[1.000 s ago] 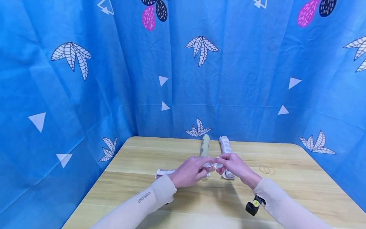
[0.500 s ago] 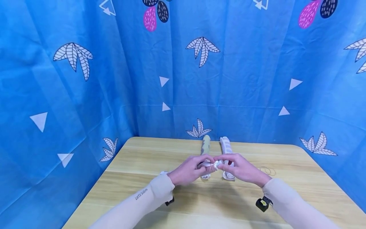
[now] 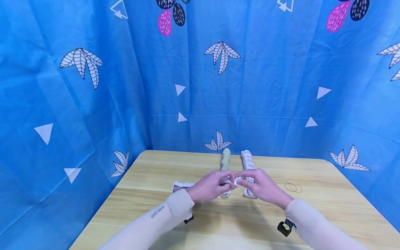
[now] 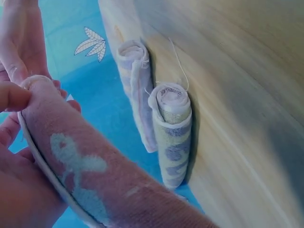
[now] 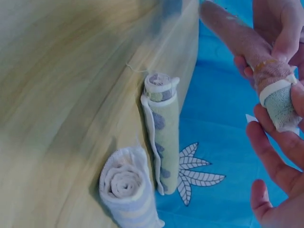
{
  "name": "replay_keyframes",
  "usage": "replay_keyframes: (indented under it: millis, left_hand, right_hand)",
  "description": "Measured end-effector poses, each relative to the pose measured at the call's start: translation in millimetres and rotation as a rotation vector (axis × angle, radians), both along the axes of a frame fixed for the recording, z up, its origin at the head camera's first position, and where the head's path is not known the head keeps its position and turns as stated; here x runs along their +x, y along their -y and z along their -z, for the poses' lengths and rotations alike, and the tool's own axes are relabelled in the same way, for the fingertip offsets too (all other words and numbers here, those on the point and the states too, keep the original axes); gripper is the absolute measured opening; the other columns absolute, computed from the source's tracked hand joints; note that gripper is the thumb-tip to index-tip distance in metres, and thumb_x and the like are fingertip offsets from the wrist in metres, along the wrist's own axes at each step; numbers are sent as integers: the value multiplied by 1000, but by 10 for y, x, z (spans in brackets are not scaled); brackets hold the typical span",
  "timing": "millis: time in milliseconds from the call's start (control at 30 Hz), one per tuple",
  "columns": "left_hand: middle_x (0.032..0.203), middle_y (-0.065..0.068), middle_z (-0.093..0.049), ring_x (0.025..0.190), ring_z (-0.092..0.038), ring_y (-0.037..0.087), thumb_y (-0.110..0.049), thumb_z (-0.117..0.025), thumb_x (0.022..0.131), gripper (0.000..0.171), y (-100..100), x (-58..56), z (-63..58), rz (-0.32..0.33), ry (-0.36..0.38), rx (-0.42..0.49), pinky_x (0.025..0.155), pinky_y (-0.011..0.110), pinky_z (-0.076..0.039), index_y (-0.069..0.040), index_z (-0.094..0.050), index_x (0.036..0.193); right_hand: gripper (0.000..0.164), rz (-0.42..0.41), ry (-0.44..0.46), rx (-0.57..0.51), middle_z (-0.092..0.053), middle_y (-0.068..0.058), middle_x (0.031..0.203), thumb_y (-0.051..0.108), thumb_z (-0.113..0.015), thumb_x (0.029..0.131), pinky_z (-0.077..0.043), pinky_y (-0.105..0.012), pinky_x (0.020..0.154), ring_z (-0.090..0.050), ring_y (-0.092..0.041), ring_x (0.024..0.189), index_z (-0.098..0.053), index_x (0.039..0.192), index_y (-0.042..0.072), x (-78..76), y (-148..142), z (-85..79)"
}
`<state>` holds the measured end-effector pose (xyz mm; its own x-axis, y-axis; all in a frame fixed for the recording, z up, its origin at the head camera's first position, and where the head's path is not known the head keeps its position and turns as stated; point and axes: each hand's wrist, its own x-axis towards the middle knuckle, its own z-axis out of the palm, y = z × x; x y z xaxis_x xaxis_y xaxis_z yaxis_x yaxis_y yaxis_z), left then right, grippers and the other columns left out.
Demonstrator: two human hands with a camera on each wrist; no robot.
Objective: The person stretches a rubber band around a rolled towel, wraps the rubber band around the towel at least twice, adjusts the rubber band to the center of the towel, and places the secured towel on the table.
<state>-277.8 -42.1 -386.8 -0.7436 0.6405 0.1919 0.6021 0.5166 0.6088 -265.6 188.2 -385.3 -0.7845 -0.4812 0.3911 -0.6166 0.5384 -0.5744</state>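
Note:
A rolled towel (image 4: 95, 142), brownish pink with pale green shapes and a white edge, is held above the table between both hands. My left hand (image 3: 209, 185) grips the roll near its banded end. A thin yellowish rubber band (image 5: 266, 64) circles the towel there, and the cloth is drawn in around it. My right hand (image 3: 262, 185) pinches the roll's pale green tip between thumb and finger, its other fingers spread apart in the right wrist view. In the head view the hands cover much of the towel.
A green rolled towel (image 5: 166, 137) with grey-purple spots and a striped lilac-white rolled towel (image 5: 126, 190) lie behind the hands on the wooden table (image 3: 140, 208). Two loose rubber bands (image 3: 290, 187) lie to the right. A blue patterned curtain (image 3: 265, 69) encloses the table.
My right hand has turned and opened its grasp wider around the towel's tip, its wrist shifting slightly right. My left hand stays nearly in place, holding the roll.

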Motion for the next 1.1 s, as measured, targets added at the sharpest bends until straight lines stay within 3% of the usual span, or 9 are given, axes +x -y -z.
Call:
replay_keyframes:
  millis: [200,367,467,567,700,900,1100]
  left_hand:
    - [98,-17,-61,89,-55,7,-23,-60,101,13,-32,28,8,-23,-85,-95,79,27,-48,-35,-57,95]
    - [90,-13,-61,74,-53,8,-30,-56,103,9,-19,47,9,-25,-163,-59,64,24,-44,-34,-56,111]
    - [88,-13,-61,72,-51,6,-29,-55,104,18,-11,55,9,-16,-260,-43,66,23,-43,-34,-55,121]
    - [81,-13,-59,68,-50,5,-30,-54,104,23,-11,60,2,-11,-291,-30,64,22,-43,-33,-57,126]
    - [75,-13,-59,65,-52,4,-40,-52,104,28,-14,73,-32,-7,-226,-5,63,23,-45,-34,-57,131]
    - [84,-12,-67,70,-56,4,-47,-52,102,34,-17,74,-78,-14,-156,-40,72,25,-49,-33,-58,132]
    - [77,-13,-62,61,-52,4,-39,-61,100,15,-35,39,-128,1,-93,-111,62,23,-45,-30,-64,111]
  right_hand:
    - [21,29,-9,-3,-76,-2,110,20,-70,95,-57,-36,88,-72,-20,99,-75,114,15,26,12,35]
    - [23,72,-18,-29,-75,-4,114,20,-69,95,-56,-42,91,-71,-20,102,-74,117,14,39,25,-26]
    - [25,100,-4,-29,-74,-5,116,21,-68,96,-56,-45,90,-69,-18,100,-73,119,14,54,22,-63]
    - [24,123,18,-21,-74,-3,117,21,-67,97,-55,-44,90,-69,-16,101,-73,120,16,61,12,-80]
    - [23,135,26,-24,-74,-2,116,21,-65,98,-55,-43,90,-69,-17,104,-74,119,17,51,7,-86]
    - [23,132,67,-30,-75,-6,114,21,-65,98,-54,-31,73,-66,-15,82,-74,119,14,43,10,-68]
    - [22,118,75,-21,-76,-7,111,18,-66,97,-47,-25,58,-54,-10,64,-75,116,13,52,35,36]
